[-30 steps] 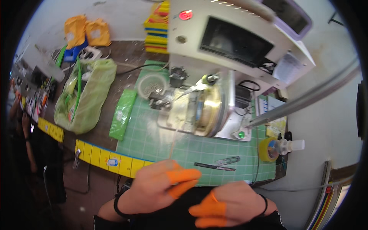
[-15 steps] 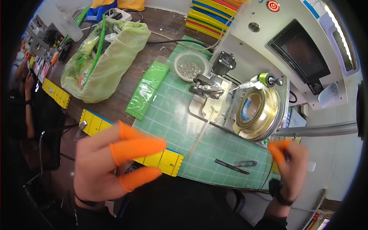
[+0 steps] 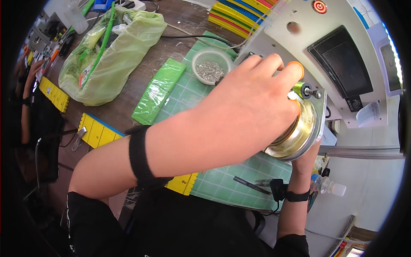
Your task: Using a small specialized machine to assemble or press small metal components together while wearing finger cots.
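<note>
My left hand (image 3: pixel 257 100) reaches across the bench machine (image 3: pixel 282 40), with orange covers on its thumb and index finger. Its fingers bend away beside the brass-coloured reel (image 3: pixel 306 130) and the green-ringed knob (image 3: pixel 298 89). The fingertips are hidden, so what they grip, if anything, does not show. The left forearm and hand cover the clamp and small plate in front of the reel. My right hand (image 3: pixel 306 157) is low at the machine's right side, under the reel's edge; only its wrist end shows, and its fingers are hidden.
A clear cup of small metal pieces (image 3: pixel 209 68) stands on the green cutting mat (image 3: pixel 222 184). Beside it lies a green packet (image 3: pixel 158 92). A pale green bag (image 3: pixel 115 64) is at the left. Tweezers (image 3: pixel 251 185) lie near the front edge. A plastic bottle (image 3: pixel 327 185) is at the right.
My left hand has swung from the front left up and right to the reel, and its forearm now covers the clamp. My right hand has moved up behind the reel's lower edge.
</note>
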Available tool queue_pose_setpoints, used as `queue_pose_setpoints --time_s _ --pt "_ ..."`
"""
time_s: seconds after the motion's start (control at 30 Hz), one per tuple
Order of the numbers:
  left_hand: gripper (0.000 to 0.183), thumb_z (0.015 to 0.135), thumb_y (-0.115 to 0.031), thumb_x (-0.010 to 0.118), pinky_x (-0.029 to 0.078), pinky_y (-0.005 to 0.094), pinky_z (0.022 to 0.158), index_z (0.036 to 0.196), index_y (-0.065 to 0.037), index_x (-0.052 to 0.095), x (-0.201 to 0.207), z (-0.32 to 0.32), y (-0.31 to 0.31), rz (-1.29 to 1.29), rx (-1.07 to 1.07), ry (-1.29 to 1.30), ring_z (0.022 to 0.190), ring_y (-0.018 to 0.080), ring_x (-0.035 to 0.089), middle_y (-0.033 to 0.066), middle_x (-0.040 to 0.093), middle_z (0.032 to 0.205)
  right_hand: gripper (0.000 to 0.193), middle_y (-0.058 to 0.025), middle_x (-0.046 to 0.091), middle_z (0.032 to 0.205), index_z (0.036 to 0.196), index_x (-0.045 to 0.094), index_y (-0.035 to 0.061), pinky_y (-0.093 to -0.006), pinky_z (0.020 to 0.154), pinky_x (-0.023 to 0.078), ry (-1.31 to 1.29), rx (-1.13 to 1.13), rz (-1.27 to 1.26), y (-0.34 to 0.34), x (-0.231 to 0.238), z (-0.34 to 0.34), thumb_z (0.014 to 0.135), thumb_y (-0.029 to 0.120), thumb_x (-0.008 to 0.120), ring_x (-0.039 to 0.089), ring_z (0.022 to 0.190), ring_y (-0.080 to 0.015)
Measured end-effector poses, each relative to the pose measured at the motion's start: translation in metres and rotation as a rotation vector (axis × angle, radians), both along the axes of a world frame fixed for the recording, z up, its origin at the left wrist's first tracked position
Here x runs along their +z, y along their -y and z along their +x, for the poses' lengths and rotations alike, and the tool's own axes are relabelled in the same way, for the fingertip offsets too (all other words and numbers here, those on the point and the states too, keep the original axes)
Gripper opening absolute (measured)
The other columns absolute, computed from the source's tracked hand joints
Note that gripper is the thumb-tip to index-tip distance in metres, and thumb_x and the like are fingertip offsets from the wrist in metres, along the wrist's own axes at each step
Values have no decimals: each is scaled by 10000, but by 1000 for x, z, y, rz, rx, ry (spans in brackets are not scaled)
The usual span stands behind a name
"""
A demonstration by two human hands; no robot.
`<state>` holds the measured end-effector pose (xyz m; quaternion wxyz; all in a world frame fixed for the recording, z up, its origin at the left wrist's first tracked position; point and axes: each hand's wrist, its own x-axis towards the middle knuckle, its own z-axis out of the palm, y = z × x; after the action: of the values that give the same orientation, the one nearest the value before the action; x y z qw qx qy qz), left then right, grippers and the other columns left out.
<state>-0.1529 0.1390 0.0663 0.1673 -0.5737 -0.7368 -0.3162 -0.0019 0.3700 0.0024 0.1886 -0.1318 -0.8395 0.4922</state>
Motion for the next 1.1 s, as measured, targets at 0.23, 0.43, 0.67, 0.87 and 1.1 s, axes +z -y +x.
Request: queue_pose_setpoints --time_s 0.23,0.43,0.67,0.87,1.1 --pt "192 704 -81 753 519 438 832 875 2 721 -2 -4 18 193 -74 -108 1005 331 643 161 679 1162 360 -67 732 1064 1136 696 -38 -313 872 521 53 9 2 1 30 6 866 174 804 651 945 -125" --pt "342 689 33 738 509 336 608 1029 3 762 -6 -17 82 -97 162 -88 785 270 668 158 709 1054 82 -36 627 672 897 734 -17 -221 568 427 -2 -45 321 5 53 28 855 43 771 594 611 -87" --pt "301 757 58 745 500 354 605 1055 15 756 -29 -36 74 -99 262 -33 733 279 639 110 658 921 96 -36 592 644 911 738 -1 -233 529 382 -41 -117 504 8 51 26 820 7 768 527 548 -100" --pt "241 802 30 763 476 362 589 1042 6 753 -45 -23 78 -191 236 246 719 283 624 124 637 874 98 -47 625 671 927 751 5 -242 530 397 8 -120 564 10 48 38 831 5 768 572 573 -98" --pt "254 817 37 754 492 375 673 1068 -7 758 -34 -37 59 -59 178 416 760 311 643 138 651 829 159 -82 656 706 1022 791 32 -274 525 438 54 -249 514 6 42 60 864 49 807 584 553 -159"
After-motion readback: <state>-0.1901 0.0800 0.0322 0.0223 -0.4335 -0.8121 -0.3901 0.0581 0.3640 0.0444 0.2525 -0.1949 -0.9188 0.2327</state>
